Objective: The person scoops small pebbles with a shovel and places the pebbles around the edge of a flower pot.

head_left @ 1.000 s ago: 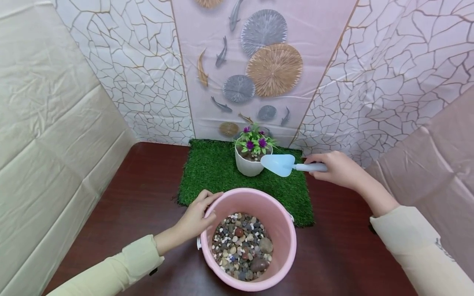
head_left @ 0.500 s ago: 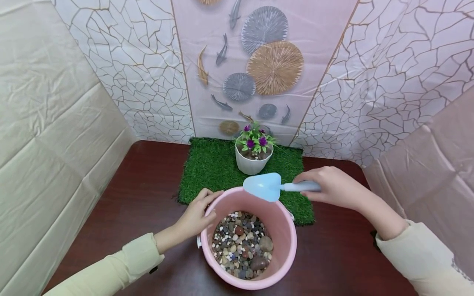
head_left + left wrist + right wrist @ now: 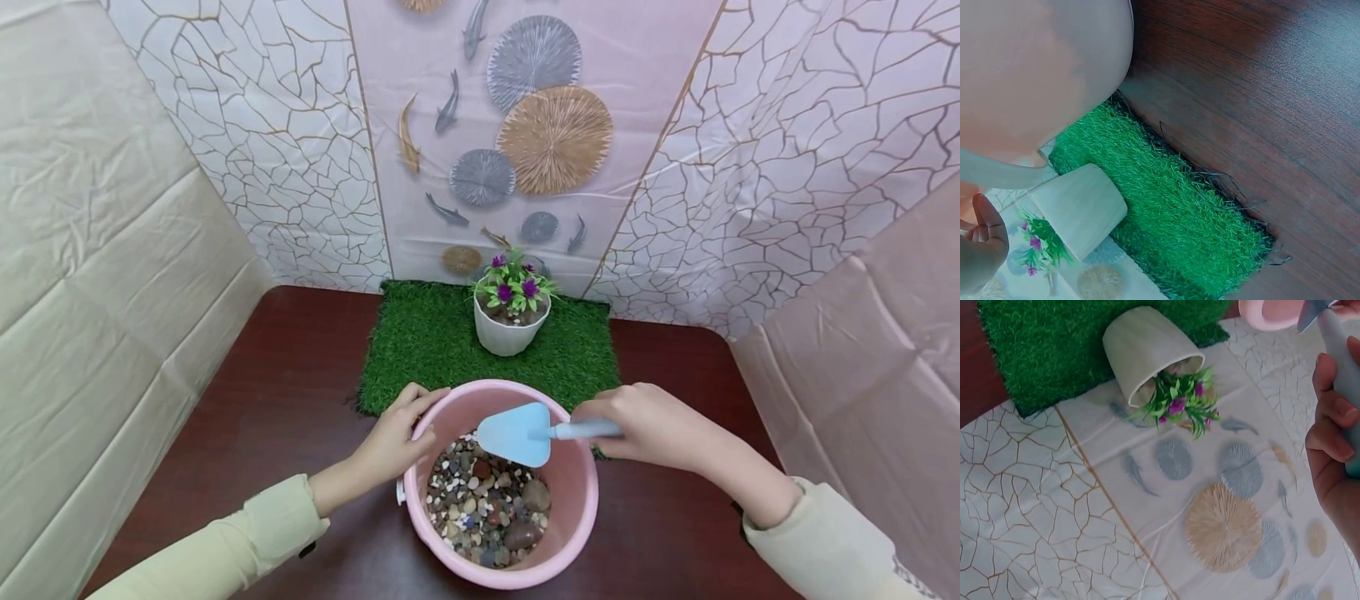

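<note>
A pink bucket (image 3: 581, 500) with pebbles (image 3: 487, 508) of mixed sizes and colours in it stands at the front of the table. My left hand (image 3: 393, 442) holds its left rim, thumb over the edge. My right hand (image 3: 645, 425), at the bucket's right rim, grips the grey-blue handle of a light blue garden trowel (image 3: 517, 435). The trowel's blade points left and overlaps the bucket's opening, over the pebbles; no stones show on it. Behind the bucket, a white ribbed flowerpot (image 3: 506, 337) holds soil and a plant (image 3: 513, 287) with purple flowers.
The pot stands on a green artificial-grass mat (image 3: 420, 342), partly covered by the bucket in the head view. Beneath lies a dark red-brown wooden table (image 3: 285, 400). A patterned cloth (image 3: 555, 137) hangs close behind, with plain beige cloth (image 3: 97, 250) along both sides.
My right hand has brought the trowel from beside the flowerpot toward me and down, over the bucket. The left hand has stayed on the rim.
</note>
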Tool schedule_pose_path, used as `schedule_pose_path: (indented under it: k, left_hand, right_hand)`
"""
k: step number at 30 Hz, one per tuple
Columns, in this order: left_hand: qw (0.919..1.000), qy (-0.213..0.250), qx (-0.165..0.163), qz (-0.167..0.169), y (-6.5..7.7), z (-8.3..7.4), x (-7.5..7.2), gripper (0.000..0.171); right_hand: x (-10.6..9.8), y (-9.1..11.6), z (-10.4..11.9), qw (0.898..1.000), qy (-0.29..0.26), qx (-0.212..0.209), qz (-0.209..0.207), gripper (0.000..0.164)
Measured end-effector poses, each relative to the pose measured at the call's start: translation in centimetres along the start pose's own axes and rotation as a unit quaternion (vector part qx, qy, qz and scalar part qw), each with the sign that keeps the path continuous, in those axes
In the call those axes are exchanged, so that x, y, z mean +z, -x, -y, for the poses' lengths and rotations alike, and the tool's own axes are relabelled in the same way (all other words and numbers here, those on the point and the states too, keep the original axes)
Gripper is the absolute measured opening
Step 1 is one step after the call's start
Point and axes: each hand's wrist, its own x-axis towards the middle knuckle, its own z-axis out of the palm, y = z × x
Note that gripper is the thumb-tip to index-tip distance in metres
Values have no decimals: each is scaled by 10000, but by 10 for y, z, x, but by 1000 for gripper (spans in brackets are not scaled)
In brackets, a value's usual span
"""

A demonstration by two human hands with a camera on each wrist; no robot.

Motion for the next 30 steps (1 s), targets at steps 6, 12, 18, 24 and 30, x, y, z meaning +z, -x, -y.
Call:
schedule_pose_path:
  k: [6, 12, 18, 24, 30]
  left_hand:
    - [10000, -17, 31, -27, -1, -1, -1, 58]
    - [10000, -20, -10, -13, -2, -2, -1, 58]
    - [10000, 14, -71, 3, 0, -2, -1, 58]
    - [10000, -9, -48, -30, 0, -1, 0, 58]
    - [10000, -18, -50, -18, 0, 0, 1, 58]
  right_hand:
    - [10, -2, 4, 9996, 91, -78, 264, 21]
    - [22, -10, 11, 9975, 136, -371, 590, 15]
    - [33, -18, 20, 9894, 845, -914, 744, 15]
    - [46, -23, 27, 9730, 1671, -1344, 849, 6]
    - [53, -26, 29, 9759, 1566, -1243, 877, 15]
